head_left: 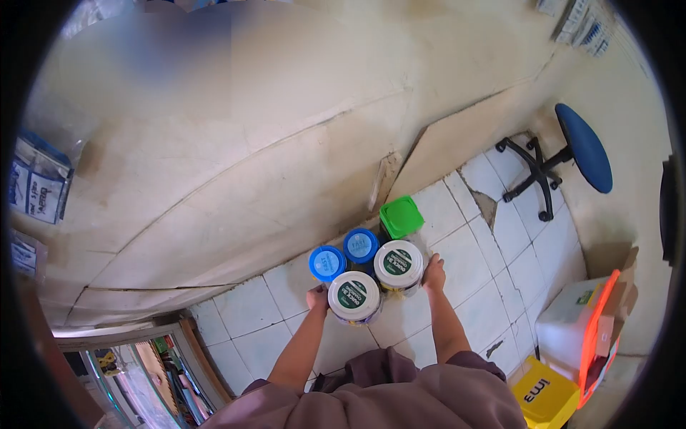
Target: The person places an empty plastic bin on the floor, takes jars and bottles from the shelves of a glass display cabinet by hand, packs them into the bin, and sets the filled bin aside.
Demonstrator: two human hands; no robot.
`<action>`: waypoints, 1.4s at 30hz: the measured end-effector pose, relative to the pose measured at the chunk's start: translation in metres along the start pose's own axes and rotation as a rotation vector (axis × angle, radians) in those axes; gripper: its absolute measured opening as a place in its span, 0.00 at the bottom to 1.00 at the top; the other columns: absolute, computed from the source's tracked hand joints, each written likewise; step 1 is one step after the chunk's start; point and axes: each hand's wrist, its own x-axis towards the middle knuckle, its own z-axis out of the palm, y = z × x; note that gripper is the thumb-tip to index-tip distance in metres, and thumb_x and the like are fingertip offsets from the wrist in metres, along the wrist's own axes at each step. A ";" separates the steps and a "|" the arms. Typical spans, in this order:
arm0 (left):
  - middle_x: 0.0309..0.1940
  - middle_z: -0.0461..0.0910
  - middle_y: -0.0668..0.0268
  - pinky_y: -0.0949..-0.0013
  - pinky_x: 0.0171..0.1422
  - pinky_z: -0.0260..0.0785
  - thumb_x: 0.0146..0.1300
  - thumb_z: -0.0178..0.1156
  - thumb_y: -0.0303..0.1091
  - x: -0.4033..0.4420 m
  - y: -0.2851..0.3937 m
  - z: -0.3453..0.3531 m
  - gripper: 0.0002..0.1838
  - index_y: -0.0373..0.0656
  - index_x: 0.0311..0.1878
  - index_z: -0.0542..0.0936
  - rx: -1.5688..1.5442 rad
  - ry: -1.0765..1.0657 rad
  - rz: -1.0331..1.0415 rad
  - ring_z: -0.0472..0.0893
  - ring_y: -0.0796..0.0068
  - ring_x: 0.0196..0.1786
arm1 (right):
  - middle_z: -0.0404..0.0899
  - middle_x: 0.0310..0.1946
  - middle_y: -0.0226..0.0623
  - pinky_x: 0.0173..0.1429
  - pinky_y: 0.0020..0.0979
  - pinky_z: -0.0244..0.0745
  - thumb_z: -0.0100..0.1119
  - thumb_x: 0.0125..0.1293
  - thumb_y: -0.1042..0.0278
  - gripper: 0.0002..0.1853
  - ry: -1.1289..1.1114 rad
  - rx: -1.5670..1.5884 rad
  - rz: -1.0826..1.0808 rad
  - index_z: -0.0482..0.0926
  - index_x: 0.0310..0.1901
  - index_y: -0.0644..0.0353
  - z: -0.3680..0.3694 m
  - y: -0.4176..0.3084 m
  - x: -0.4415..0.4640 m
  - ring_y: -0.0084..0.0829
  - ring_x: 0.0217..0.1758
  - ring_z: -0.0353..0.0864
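Observation:
Two round tubs with white lids and green labels stand side by side on the floor in front of me, a left tub point(355, 295) and a right tub point(399, 264). My left hand point(317, 297) is closed at the left tub's outer side, fingers curled and partly hidden. On the opposite side, my right hand point(434, 274) grips the right tub's outer edge, with its fingertips mostly out of sight. Just behind the tubs are a left blue-lidded container point(328, 264), a right blue-lidded container point(361, 245) and a green-lidded square container point(401, 217).
White floor tiles point(457, 268), some cracked, run along the wall point(286, 171). A blue swivel chair point(584, 149) stands at far right. A yellow box point(547, 393) and an orange-rimmed bin point(572, 322) sit at lower right. A glass-fronted cabinet point(153, 365) is at lower left.

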 end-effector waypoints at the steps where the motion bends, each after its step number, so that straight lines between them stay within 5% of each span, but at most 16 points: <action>1: 0.32 0.84 0.54 0.60 0.45 0.74 0.59 0.59 0.46 0.009 -0.006 0.005 0.15 0.47 0.42 0.85 -0.014 0.011 -0.001 0.84 0.61 0.37 | 0.68 0.50 0.57 0.44 0.47 0.76 0.42 0.66 0.68 0.13 0.022 0.006 -0.013 0.61 0.51 0.56 0.002 0.000 0.003 0.57 0.43 0.79; 12: 0.44 0.82 0.57 0.62 0.48 0.75 0.63 0.54 0.49 0.014 -0.025 0.009 0.19 0.51 0.52 0.81 -0.041 -0.093 0.008 0.82 0.63 0.46 | 0.67 0.52 0.57 0.48 0.48 0.75 0.37 0.69 0.65 0.16 -0.069 0.044 -0.061 0.59 0.56 0.56 0.006 0.006 0.012 0.56 0.49 0.77; 14: 0.47 0.81 0.58 0.61 0.48 0.75 0.64 0.53 0.50 0.001 -0.030 0.004 0.22 0.50 0.55 0.78 -0.139 -0.086 0.007 0.82 0.63 0.48 | 0.63 0.60 0.55 0.51 0.45 0.75 0.34 0.72 0.59 0.20 -0.141 -0.152 -0.086 0.55 0.62 0.56 0.010 0.015 0.016 0.54 0.54 0.76; 15: 0.49 0.80 0.60 0.60 0.48 0.75 0.64 0.53 0.50 -0.028 -0.016 -0.017 0.23 0.50 0.58 0.76 -0.315 -0.157 -0.069 0.81 0.64 0.49 | 0.64 0.61 0.53 0.51 0.44 0.75 0.36 0.72 0.55 0.23 -0.354 -0.016 -0.061 0.57 0.63 0.57 0.009 0.028 0.030 0.52 0.56 0.75; 19: 0.52 0.77 0.65 0.58 0.47 0.75 0.64 0.55 0.49 -0.088 -0.031 -0.090 0.25 0.50 0.62 0.72 -0.573 -0.256 -0.080 0.79 0.67 0.49 | 0.78 0.48 0.47 0.41 0.44 0.77 0.47 0.68 0.53 0.22 -0.822 -0.078 -0.037 0.72 0.56 0.61 -0.045 0.021 0.075 0.42 0.46 0.82; 22: 0.51 0.78 0.66 0.60 0.44 0.75 0.63 0.57 0.47 -0.119 -0.100 -0.153 0.23 0.49 0.60 0.74 -0.796 -0.176 -0.057 0.80 0.70 0.47 | 0.82 0.27 0.41 0.29 0.37 0.77 0.53 0.62 0.67 0.09 -0.617 -0.279 -0.344 0.80 0.36 0.63 -0.093 -0.038 0.135 0.36 0.26 0.83; 24: 0.49 0.79 0.66 0.61 0.43 0.74 0.63 0.57 0.44 -0.139 -0.161 -0.179 0.23 0.48 0.59 0.74 -0.850 0.078 -0.129 0.81 0.70 0.45 | 0.80 0.22 0.43 0.36 0.37 0.76 0.53 0.64 0.65 0.12 -0.303 -0.183 -0.668 0.79 0.29 0.65 -0.172 -0.128 0.053 0.37 0.32 0.83; 27: 0.48 0.79 0.65 0.61 0.43 0.73 0.63 0.56 0.43 -0.196 -0.244 -0.199 0.21 0.46 0.57 0.74 -0.949 0.389 -0.279 0.82 0.69 0.43 | 0.80 0.26 0.41 0.31 0.31 0.75 0.55 0.64 0.66 0.10 -0.461 -0.020 -0.996 0.78 0.37 0.65 -0.173 -0.223 -0.003 0.31 0.27 0.80; 29: 0.48 0.79 0.65 0.61 0.43 0.73 0.63 0.56 0.42 -0.253 -0.287 -0.199 0.19 0.46 0.55 0.75 -1.119 0.506 -0.330 0.82 0.69 0.44 | 0.82 0.35 0.46 0.45 0.37 0.75 0.55 0.64 0.62 0.13 -0.477 0.038 -1.301 0.78 0.39 0.65 -0.158 -0.275 -0.096 0.38 0.41 0.82; 32: 0.47 0.79 0.65 0.61 0.44 0.72 0.63 0.55 0.42 -0.337 -0.347 -0.173 0.17 0.45 0.53 0.76 -1.366 0.665 -0.367 0.81 0.67 0.45 | 0.81 0.39 0.48 0.46 0.37 0.75 0.55 0.64 0.61 0.15 -0.563 -0.167 -1.631 0.76 0.47 0.63 -0.133 -0.308 -0.233 0.39 0.40 0.82; 37: 0.48 0.79 0.65 0.61 0.46 0.71 0.64 0.54 0.42 -0.488 -0.445 -0.100 0.16 0.45 0.52 0.76 -1.595 0.885 -0.425 0.80 0.67 0.46 | 0.81 0.41 0.47 0.47 0.37 0.76 0.57 0.63 0.59 0.17 -0.805 -0.544 -1.899 0.76 0.50 0.59 -0.063 -0.260 -0.435 0.40 0.42 0.82; 42: 0.49 0.79 0.65 0.64 0.44 0.72 0.64 0.54 0.41 -0.618 -0.530 0.013 0.17 0.47 0.53 0.76 -1.732 0.969 -0.640 0.81 0.69 0.45 | 0.81 0.43 0.46 0.48 0.37 0.76 0.58 0.62 0.57 0.20 -1.076 -0.790 -2.128 0.75 0.51 0.59 -0.008 -0.133 -0.612 0.41 0.44 0.82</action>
